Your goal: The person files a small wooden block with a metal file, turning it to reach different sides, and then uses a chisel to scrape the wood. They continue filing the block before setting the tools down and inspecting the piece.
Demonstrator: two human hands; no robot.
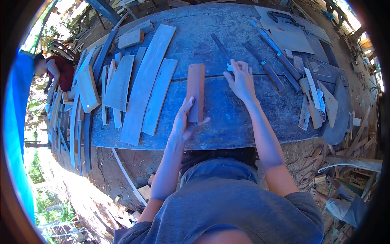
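My left hand (185, 118) is wrapped around the lower end of a reddish-brown wooden block (196, 83), held over the near part of the workbench. My right hand (242, 83) is at a chisel (220, 46) with a long dark blade pointing away to the upper left. Thumb and fingers close about its pale collar, and the hand covers its handle. Just right of this hand lies a second chisel (268, 70) with a brown handle.
Pale boards (150, 81) and cut pieces spread over the left of the workbench (219, 134). At the right are a long blue-and-brown tool (276, 49), a clamp (282, 17) and wood scraps (313, 97). One person (61, 73) is at far left, another (345, 205) at lower right.
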